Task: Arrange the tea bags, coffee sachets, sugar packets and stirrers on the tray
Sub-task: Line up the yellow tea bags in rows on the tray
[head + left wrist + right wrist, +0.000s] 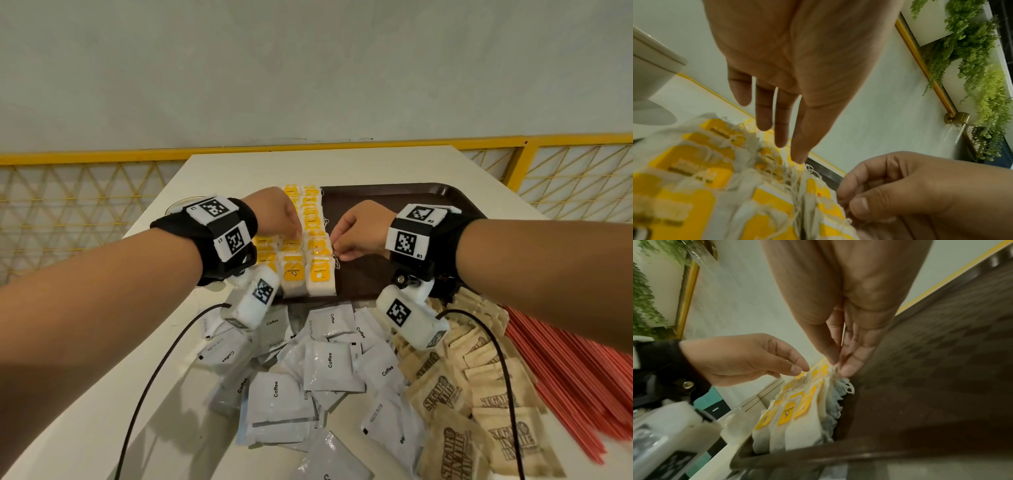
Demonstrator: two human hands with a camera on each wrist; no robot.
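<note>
Rows of white tea bags (310,246) with yellow tags lie on the left part of the brown tray (394,205). My left hand (296,234) hovers over them with straight fingers, the fingertips (799,159) touching the bags (766,199). My right hand (337,254) pinches the string of a tea bag at the right edge of the rows, thumb against fingers (838,366). The tea bags (805,415) stand overlapped along the tray's left rim. Most of the tray floor (931,386) is bare.
On the white table (274,164) in front of the tray lie a heap of white coffee sachets (329,366), brown sugar packets (479,394) to their right, and red stirrers (575,370) at the far right. A yellow railing runs behind the table.
</note>
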